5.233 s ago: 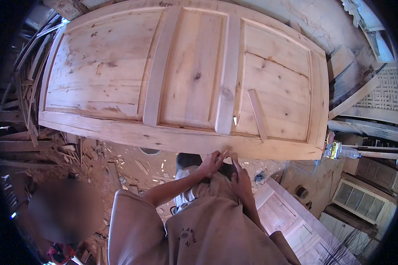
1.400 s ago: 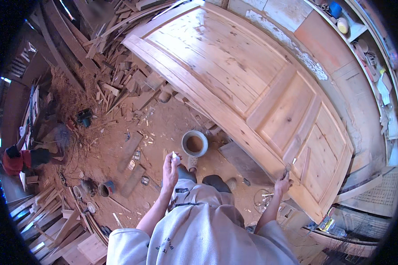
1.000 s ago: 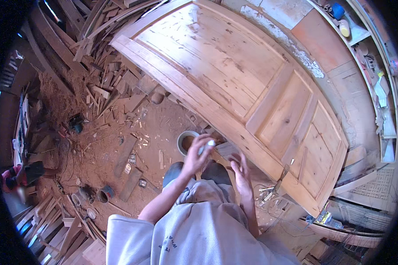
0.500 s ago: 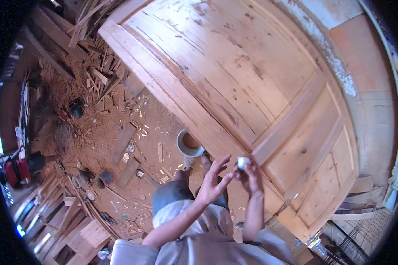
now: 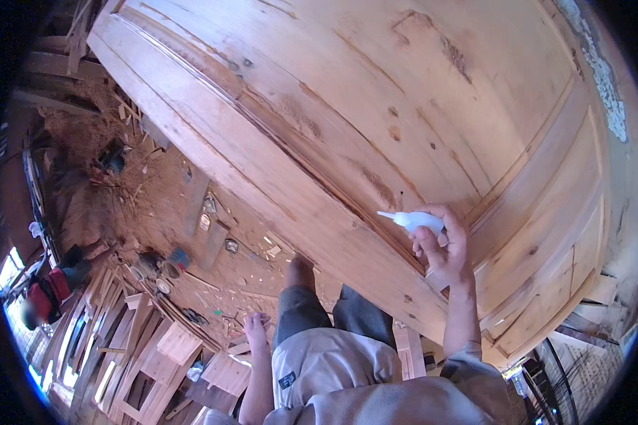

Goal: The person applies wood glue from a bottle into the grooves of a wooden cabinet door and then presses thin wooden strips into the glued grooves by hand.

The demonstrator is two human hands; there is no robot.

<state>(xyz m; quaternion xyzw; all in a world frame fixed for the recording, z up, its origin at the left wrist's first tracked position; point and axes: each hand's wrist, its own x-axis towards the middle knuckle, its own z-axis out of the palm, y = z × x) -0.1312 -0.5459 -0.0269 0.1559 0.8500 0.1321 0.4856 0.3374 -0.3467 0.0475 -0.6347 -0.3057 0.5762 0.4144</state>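
My right hand (image 5: 448, 249) is closed round a small white squeeze bottle (image 5: 412, 221) with a narrow pointed nozzle. It holds the bottle tilted, nozzle toward the left, above the inner moulding of a large panelled wooden door (image 5: 365, 134). The door's bare wood has dark cracks, knots and brownish filled patches. Down at my side, left of my legs and away from the door, my left hand (image 5: 256, 327) hangs with nothing in it, its fingers loosely apart.
Offcuts and boards (image 5: 156, 354) are heaped at the lower left. Tins (image 5: 174, 263) stand on the dusty brown floor (image 5: 170, 191) among wood scraps. A person in red (image 5: 46, 297) is at the far left. The door's long edge (image 5: 262, 177) runs diagonally before my legs.
My left hand has dropped from beside the bottle to my side. My right hand has carried the bottle over the door and tipped it, so its nozzle now shows. My view is closer to the door.
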